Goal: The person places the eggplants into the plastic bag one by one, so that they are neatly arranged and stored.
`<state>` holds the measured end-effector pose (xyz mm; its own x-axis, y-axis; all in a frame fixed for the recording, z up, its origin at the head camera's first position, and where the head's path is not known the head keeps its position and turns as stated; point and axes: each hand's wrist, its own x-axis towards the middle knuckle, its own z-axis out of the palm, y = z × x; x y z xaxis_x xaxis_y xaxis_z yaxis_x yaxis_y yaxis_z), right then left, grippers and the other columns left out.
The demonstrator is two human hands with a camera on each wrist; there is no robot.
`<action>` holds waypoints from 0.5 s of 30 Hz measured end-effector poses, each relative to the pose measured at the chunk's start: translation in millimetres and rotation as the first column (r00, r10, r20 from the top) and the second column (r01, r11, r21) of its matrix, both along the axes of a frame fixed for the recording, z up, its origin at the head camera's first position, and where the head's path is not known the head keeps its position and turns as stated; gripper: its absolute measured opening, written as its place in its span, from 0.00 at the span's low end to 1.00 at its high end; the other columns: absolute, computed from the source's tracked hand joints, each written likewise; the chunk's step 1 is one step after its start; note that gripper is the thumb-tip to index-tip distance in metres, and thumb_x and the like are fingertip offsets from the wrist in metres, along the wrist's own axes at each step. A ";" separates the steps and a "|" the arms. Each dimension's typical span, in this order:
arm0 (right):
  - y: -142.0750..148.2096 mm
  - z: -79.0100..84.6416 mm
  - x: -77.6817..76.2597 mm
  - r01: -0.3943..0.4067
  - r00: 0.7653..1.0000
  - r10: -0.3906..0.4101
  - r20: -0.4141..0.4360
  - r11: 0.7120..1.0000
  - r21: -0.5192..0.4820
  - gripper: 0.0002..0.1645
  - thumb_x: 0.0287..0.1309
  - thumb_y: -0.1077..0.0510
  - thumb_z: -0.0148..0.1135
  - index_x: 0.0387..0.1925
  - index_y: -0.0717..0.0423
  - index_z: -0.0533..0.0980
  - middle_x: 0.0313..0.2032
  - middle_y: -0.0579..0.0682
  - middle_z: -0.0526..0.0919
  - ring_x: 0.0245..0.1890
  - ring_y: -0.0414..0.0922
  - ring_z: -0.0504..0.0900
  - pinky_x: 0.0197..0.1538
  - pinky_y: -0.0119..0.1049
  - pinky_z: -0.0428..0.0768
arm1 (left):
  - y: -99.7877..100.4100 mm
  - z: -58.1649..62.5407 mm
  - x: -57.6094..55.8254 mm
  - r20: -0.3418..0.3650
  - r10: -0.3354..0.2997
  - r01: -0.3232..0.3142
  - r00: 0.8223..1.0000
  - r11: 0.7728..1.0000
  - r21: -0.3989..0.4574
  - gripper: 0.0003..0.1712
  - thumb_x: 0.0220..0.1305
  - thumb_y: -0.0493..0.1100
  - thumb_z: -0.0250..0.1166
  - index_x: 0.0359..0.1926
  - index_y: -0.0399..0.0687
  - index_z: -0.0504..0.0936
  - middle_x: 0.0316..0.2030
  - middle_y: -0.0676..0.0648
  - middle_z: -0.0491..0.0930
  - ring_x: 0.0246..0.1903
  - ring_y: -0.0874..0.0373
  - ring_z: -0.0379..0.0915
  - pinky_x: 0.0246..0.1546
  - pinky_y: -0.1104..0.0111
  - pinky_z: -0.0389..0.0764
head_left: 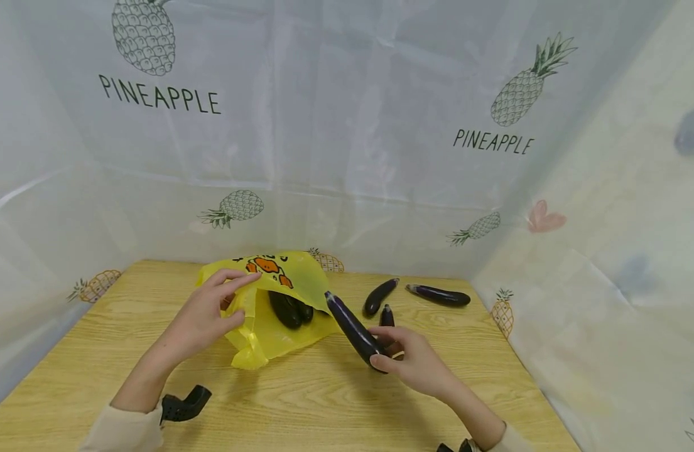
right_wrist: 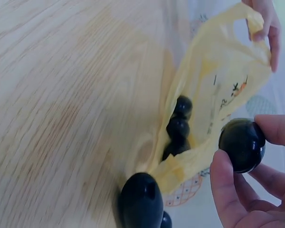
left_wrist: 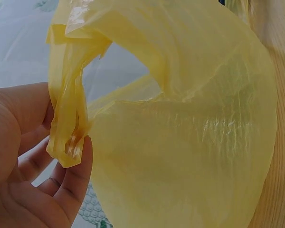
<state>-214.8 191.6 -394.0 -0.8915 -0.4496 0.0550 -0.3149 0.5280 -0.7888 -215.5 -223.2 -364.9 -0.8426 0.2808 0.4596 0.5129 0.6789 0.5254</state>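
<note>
My left hand (head_left: 202,320) pinches a handle of a yellow plastic bag (head_left: 292,345); the left wrist view shows the gathered handle (left_wrist: 69,109) between thumb and fingers. Lying on its side, the bag has its mouth raised toward me, and dark eggplants (head_left: 286,309) show inside. In my right hand (head_left: 417,364) is another eggplant (head_left: 352,329), gripped near its thick end by thumb and fingers. Its stem end points at the bag's opening and overlaps the bag's right edge in the head view. From the right wrist, this eggplant (right_wrist: 242,145) appears end-on.
Three more eggplants lie on the wooden table (head_left: 301,408) right of the bag: one (head_left: 380,297) behind, one (head_left: 439,295) at the far right, and one (head_left: 387,316) partly hidden by my right hand. A pineapple-printed sheet (head_left: 335,157) walls off the back and sides.
</note>
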 end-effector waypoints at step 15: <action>-37.2 -4.0 -6.7 -0.091 0.996 0.091 0.026 0.996 0.004 0.30 0.70 0.50 0.70 0.69 0.51 0.79 0.57 0.54 0.84 0.43 0.49 0.87 0.40 0.36 0.85 | -0.5 0.0 -1.4 0.018 0.004 -0.004 1.000 1.000 0.013 0.41 0.62 0.28 0.66 0.76 0.49 0.74 0.65 0.46 0.73 0.33 0.58 0.66 0.33 0.68 0.70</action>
